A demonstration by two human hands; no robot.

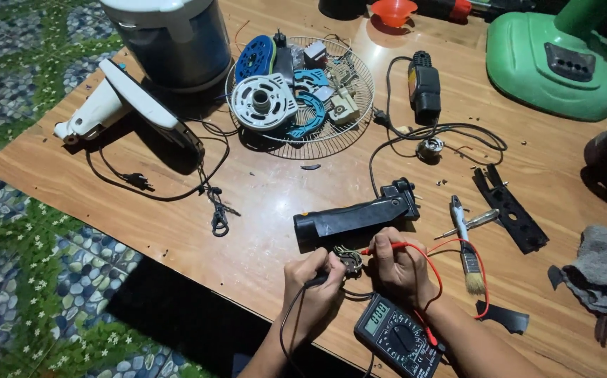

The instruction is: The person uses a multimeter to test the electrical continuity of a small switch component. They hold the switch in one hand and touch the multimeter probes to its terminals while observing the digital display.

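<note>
My left hand (pixel 314 287) grips a black test probe, its tip touching a small grey switch part (pixel 350 260) with wires. My right hand (pixel 398 266) holds the red test probe (pixel 380 248), its tip on the same part. A black and grey multimeter (pixel 398 337) lies on the wooden table (pixel 247 203) just in front of my hands, with a red lead (pixel 457 245) looping to the right. A black tool housing (pixel 356 218) lies just beyond my hands.
A wire fan guard (pixel 359 133) holds several plastic and metal parts. A white and grey appliance (pixel 170 42) and its detached lid (pixel 121 105) sit far left. Right lie a paintbrush (pixel 466 245), a screwdriver (pixel 475 222), a black bracket (pixel 513 210), a grey rag (pixel 604 269) and a green fan base (pixel 548 63).
</note>
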